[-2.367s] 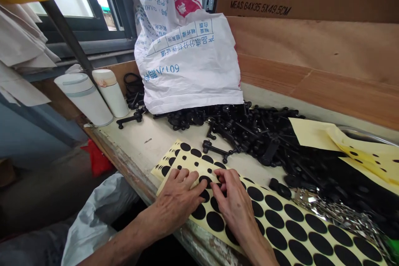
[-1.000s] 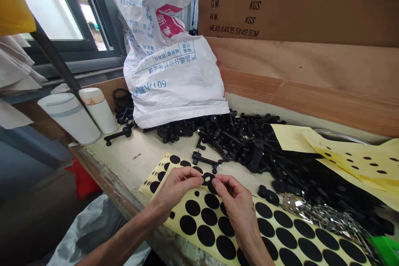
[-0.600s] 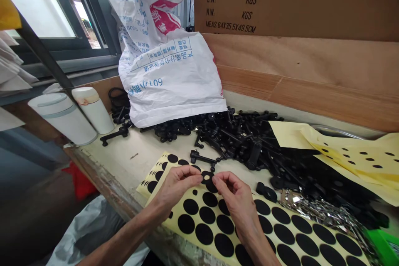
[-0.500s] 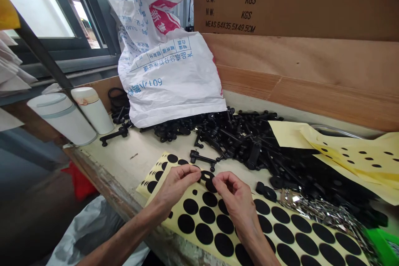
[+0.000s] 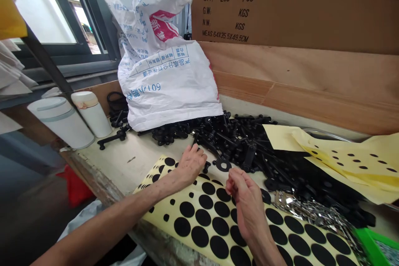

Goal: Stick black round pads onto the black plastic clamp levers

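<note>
Right grip [image 5: 246,195] pinching black ring [image 5: 218,163], left grip [image 5: 190,164] closure unclear, pale worktable [image 5: 120,151], window [image 5: 46,4] beyond

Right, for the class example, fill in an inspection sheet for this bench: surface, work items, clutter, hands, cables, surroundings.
Surface: pale bench, front edge worn.
Work items: black ring with a hole; yellow sheet of black discs.
Clutter: heap of black parts, shiny metal pieces, two white bottles.
Hands: right hand pinches the ring's edge; left hand is at a black part, grip unclear.
Cables: black loop beside the white sack, possibly a cord.
Surroundings: window at left, printed carton at back.
</note>
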Available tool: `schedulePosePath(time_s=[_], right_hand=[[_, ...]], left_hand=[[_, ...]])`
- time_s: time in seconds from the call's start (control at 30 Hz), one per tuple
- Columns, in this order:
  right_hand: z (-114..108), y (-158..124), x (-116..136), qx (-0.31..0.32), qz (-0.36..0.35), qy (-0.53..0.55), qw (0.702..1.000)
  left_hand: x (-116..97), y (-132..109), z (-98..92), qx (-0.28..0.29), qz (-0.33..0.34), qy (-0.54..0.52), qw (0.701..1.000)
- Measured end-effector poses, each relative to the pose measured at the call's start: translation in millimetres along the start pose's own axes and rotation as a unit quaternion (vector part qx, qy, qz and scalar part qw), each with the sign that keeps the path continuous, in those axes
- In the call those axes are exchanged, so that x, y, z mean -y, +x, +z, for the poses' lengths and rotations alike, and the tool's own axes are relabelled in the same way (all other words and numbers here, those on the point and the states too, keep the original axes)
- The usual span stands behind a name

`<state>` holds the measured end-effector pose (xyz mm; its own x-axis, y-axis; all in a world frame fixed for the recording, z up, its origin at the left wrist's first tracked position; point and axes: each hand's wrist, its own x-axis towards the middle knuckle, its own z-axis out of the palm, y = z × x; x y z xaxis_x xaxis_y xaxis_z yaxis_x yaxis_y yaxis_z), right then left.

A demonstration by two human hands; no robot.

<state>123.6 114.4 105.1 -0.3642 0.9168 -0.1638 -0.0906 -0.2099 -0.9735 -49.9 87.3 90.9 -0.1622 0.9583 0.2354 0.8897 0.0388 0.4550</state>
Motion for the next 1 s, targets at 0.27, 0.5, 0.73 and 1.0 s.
schedulePosePath(time_s=[0.27,0.5,0.73,1.0], right_hand=[[7.4,-1.7,2.9,0.074,-0.044,-0.004,0.996],[23.1,-18.9,-12.5,0.160,-0.031,-0.035,0.986],[22.1,-26.8,-20.2,0.103,-0.155,-0.213,0.959],[11.0,-23.8,-4.3,0.054,-0.024,-0.072,0.996]], left_hand=[[11.1,-35.6,-48.3,0.014,-0.003,-0.292,0.956],[-21.2,-71.3,-22.2,-0.072,-0.166,-0.732,0.657],[-39.7,-85.5,-15.1,-0.072,-0.253,-0.744,0.614],[-19.8,-95.4,-18.2,-0.066,-0.283,-0.702,0.650]])
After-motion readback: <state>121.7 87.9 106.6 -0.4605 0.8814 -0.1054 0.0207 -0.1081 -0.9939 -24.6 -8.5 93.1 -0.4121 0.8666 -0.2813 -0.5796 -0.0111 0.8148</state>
